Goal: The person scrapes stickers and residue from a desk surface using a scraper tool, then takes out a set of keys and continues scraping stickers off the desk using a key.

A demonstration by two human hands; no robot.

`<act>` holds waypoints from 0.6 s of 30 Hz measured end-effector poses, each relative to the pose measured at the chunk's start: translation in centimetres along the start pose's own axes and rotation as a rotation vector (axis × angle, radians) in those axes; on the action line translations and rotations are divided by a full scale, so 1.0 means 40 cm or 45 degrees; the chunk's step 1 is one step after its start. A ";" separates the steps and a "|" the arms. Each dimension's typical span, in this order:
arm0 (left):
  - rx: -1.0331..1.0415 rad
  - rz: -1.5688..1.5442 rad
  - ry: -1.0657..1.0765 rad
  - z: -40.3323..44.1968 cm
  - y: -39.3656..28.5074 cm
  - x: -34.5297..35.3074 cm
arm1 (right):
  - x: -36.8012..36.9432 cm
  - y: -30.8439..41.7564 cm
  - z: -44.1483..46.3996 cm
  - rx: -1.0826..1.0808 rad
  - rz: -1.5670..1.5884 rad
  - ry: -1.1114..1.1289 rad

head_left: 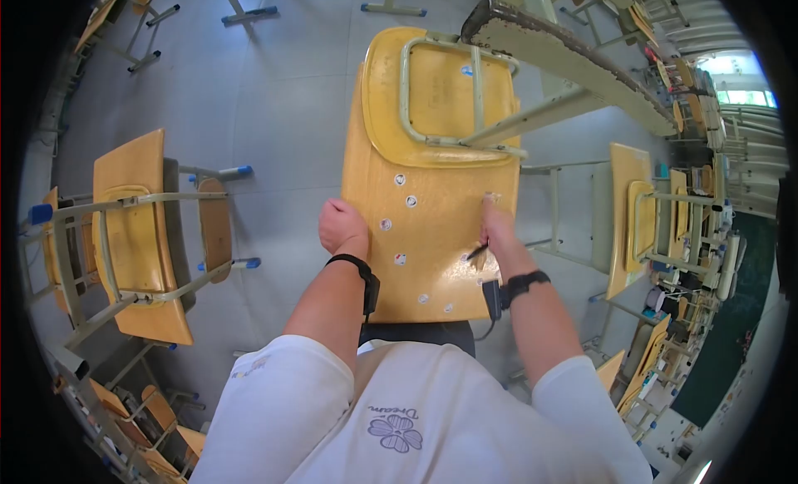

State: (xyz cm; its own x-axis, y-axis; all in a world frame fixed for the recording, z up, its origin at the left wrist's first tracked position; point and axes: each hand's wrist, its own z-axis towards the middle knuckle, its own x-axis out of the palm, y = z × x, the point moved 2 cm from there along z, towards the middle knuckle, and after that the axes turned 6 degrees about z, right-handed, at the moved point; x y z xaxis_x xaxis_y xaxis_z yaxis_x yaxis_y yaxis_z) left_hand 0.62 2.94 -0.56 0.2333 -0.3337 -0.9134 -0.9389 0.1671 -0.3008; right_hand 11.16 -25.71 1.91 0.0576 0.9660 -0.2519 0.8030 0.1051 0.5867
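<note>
A yellow wooden desktop [432,234] lies in front of me, with several small round stickers [400,180] scattered over it. My left hand [342,228] is curled into a fist at the desktop's left edge, and nothing shows in it. Over the right part of the desktop, my right hand [497,226] is closed around a dark, pointed, pen-like tool [476,252]. Its tip points down and left. A finger of that hand reaches up to a whitish sticker [494,198], which it partly covers.
An upturned chair [440,101] lies on the desktop's far part, its metal legs reaching toward the upper right. Other desks with upturned chairs stand left [133,234] and right [628,218]. A dark green board [727,318] is at the far right.
</note>
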 end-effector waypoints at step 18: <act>0.041 0.000 -0.114 0.004 -0.005 0.003 | -0.018 -0.018 -0.018 0.059 0.011 0.039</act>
State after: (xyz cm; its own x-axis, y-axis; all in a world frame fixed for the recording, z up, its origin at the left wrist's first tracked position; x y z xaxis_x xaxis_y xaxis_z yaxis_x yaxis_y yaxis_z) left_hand 0.88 3.00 -0.66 0.2565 -0.2498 -0.9337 -0.9306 0.1972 -0.3084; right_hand 10.12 -26.29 2.25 0.0468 0.9738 -0.2227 0.8292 0.0865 0.5523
